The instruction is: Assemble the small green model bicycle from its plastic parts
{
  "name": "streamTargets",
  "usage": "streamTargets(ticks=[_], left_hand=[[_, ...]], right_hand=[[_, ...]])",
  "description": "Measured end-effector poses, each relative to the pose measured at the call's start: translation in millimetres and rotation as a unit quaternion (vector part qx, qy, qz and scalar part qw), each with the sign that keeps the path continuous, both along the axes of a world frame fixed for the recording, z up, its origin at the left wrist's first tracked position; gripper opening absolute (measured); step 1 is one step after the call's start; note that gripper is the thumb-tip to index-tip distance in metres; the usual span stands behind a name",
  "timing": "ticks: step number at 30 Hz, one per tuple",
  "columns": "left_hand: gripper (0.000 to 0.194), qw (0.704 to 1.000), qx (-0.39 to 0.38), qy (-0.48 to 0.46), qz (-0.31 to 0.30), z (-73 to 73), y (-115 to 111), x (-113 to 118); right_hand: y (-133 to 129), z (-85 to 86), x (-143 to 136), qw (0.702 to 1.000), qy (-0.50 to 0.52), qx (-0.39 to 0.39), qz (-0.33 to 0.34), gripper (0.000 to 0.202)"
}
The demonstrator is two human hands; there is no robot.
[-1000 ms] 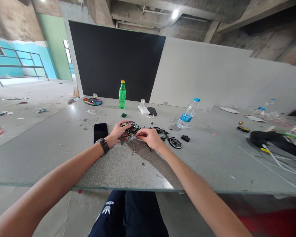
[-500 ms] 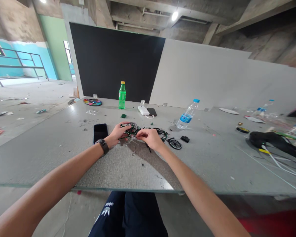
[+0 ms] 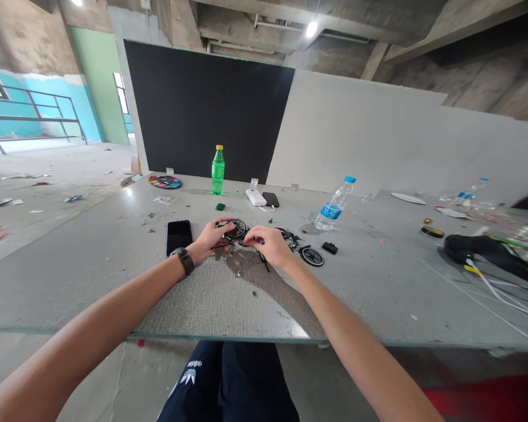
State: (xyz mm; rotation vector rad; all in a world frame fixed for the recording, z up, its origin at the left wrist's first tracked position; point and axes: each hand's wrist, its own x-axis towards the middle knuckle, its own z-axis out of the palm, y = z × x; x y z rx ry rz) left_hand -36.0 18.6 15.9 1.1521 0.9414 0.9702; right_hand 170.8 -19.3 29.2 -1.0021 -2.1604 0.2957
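Near the middle of the grey table (image 3: 202, 305), my left hand (image 3: 212, 234) grips a small dark green model bicycle part with a black spoked wheel (image 3: 236, 228). My right hand (image 3: 266, 241) is closed in a pinch at the right side of that part; what lies between its fingertips is too small to make out. Just right of my right hand lies another model bicycle section, with a wheel (image 3: 312, 256) flat on the table and a second wheel partly hidden behind the hand. A small black piece (image 3: 330, 248) sits beside it.
A phone (image 3: 179, 236) lies left of my left hand. Behind stand a green bottle (image 3: 217, 171), a white power bank (image 3: 256, 197) and a tilted water bottle (image 3: 334, 205). A paint palette (image 3: 165, 182) is back left; black tape (image 3: 432, 231) and cables are right.
My right hand has shifted very slightly, and its fingers have curled a little at the model part. My left hand keeps its grip almost unmoved.
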Motion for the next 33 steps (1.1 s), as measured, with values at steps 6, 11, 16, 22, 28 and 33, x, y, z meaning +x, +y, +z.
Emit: streamTargets(ticks=[6,11,16,22,28,33], left_hand=[[0.047,1.000,0.002,-0.001,0.002,-0.4,0,1],[0.045,1.000,0.002,-0.001,0.015,2.6,-3,2],[0.047,1.000,0.007,-0.004,0.012,2.8,-4,1],[0.045,1.000,0.003,-0.005,0.017,2.2,-3,1],[0.045,1.000,0.002,-0.009,0.015,1.9,-3,1],[0.043,1.000,0.001,-0.017,0.015,2.5,-3,0]], right_hand=[[-3,1.0,-4,1.000,0.006,0.013,-0.019,0.012],[-5,3.4,-5,1.000,0.018,-0.002,-0.006,0.015],[-7,4.9,-6,1.000,0.023,-0.002,-0.007,0.024],[-11,6.0,-10,0.999,0.028,-0.003,0.019,0.025],[-16,6.8,-14,0.998,0.035,-0.048,0.032,0.018],[-19,10.4,-15,1.000,-0.003,-0.017,0.021,0.013]])
